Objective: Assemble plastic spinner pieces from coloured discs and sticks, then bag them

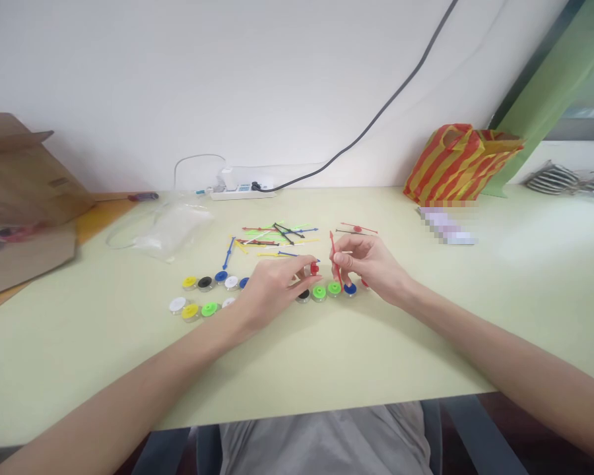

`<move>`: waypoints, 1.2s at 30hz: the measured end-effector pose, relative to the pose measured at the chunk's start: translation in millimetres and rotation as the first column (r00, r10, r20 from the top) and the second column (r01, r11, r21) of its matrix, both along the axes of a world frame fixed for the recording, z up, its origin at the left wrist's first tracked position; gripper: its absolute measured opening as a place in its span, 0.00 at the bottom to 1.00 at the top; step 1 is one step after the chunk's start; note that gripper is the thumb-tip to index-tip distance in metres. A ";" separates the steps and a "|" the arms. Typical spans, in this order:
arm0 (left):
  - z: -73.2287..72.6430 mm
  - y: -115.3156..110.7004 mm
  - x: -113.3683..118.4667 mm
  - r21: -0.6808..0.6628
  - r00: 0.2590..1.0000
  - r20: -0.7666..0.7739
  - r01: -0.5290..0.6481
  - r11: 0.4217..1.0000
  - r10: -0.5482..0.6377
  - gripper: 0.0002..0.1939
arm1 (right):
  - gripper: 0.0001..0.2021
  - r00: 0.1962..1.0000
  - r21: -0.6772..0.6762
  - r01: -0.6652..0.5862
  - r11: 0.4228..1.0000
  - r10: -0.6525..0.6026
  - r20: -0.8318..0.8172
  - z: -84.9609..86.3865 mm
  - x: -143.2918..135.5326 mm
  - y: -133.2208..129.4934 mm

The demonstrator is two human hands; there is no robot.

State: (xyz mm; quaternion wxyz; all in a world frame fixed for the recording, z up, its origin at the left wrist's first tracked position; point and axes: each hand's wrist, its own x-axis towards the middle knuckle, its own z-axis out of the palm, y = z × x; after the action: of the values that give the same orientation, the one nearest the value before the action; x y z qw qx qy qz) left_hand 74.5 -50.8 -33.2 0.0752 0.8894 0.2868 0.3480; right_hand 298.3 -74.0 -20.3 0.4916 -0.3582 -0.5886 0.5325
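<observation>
Several coloured discs are lying toward nine o'clock of the left hand, whose fingertips are pinching a small red piece; toward three, the right hand is pinching a red arrow, tip pointing toward twelve.

Bright, diffuse light casts faint shadows; the view's edges stretch, perhaps slightly blurred.

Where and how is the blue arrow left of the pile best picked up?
Pinch the blue arrow mid-shaft from above, probably coming from its left. It is thin and seems to lie flat, with the pile to its right and a blue disc by its nearer tip.
</observation>
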 end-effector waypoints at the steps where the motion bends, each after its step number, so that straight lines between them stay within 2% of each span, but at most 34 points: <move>1: -0.3 0.5 -0.4 -0.001 1.000 -0.003 0.001 1.000 -0.001 0.11 | 0.18 1.000 0.003 -0.010 1.000 0.009 0.016 0.0 0.1 -0.4; 5: 2.6 0.3 -1.8 0.008 1.000 -0.022 0.005 1.000 -0.005 0.13 | 0.15 0.995 0.027 -0.054 0.998 0.052 0.082 2.5 -2.4 -3.7; 11: 8.2 -2.7 -1.7 0.016 0.997 -0.075 -0.006 1.000 0.007 0.12 | 0.13 0.988 0.066 0.047 0.997 -0.056 0.141 2.7 -3.3 -6.5; 14: 8.0 -2.2 -1.8 0.024 0.997 -0.078 -0.007 1.000 0.009 0.11 | 0.12 0.988 0.069 0.059 0.996 -0.068 0.142 0.4 -2.5 -4.9; 27: 7.4 -1.8 -2.2 0.098 0.998 -0.051 0.045 0.994 -0.040 0.09 | 0.13 0.996 0.033 -0.040 0.999 0.037 0.080 -0.5 -3.3 -3.7; 36: 7.3 -3.3 -2.0 0.079 0.994 -0.055 0.096 0.992 -0.092 0.06 | 0.13 0.993 0.043 -0.094 0.995 0.090 0.076 -0.7 -3.4 -3.9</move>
State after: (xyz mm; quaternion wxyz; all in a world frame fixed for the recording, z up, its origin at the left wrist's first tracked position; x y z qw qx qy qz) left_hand 72.5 -54.1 -25.9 0.0481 0.9128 0.2319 0.3326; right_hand 294.9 -77.9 -21.0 0.4524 -0.3387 -0.6344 0.5273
